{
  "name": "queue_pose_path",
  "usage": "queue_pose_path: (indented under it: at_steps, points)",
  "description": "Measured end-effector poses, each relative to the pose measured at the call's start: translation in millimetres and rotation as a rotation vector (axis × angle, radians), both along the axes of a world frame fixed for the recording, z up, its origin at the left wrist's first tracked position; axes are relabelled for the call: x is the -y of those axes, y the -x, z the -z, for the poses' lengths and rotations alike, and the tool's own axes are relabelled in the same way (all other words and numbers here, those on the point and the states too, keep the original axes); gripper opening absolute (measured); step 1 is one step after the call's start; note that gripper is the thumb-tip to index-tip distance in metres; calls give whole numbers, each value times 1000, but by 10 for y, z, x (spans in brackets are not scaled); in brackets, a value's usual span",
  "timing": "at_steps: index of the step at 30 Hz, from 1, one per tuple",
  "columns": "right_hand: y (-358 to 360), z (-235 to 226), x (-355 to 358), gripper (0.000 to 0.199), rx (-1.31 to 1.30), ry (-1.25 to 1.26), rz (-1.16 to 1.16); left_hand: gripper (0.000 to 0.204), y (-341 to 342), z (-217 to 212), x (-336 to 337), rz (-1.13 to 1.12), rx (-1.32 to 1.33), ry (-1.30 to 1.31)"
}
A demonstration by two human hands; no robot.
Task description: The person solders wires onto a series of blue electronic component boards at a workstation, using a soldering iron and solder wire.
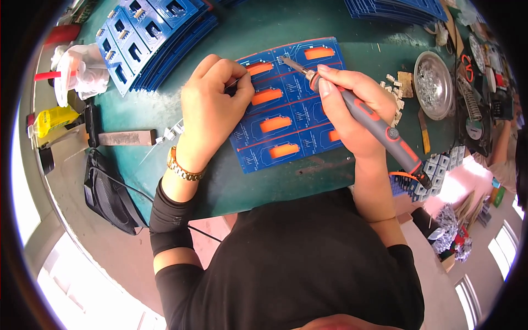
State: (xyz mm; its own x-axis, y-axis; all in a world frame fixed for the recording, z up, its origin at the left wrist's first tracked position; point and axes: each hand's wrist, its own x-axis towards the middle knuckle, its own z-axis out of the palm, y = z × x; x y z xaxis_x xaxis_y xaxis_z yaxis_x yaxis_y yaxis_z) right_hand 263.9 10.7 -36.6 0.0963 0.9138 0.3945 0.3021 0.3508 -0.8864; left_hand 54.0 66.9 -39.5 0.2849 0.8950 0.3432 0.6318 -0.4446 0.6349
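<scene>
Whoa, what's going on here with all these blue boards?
A person's right hand holds a grey and orange soldering iron, its metal tip at the upper part of a blue circuit board panel. I can't tell if it touches. The left hand is over the panel's left side, fingers curled in; what they might pinch is too hidden to tell. More blue panels are stacked at upper left, and small white connectors lie beyond the right hand.
</scene>
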Motion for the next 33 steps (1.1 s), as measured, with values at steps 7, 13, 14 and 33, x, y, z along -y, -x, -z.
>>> queue_pose_path:
  at_steps: [7,13,14,33]
  points:
    - [15,17,-4,17,50,-20,-15,8,-31,5,8,1,-12,-19]
    - [107,24,47,14,-141,53,40,5,-67,15,0,42,0,-46]
    - [96,30,54,14,-139,53,38,5,-65,10,4,40,2,-47]
    - [51,73,111,17,-8,-64,25,5,-89,-63,59,60,-48,-71]
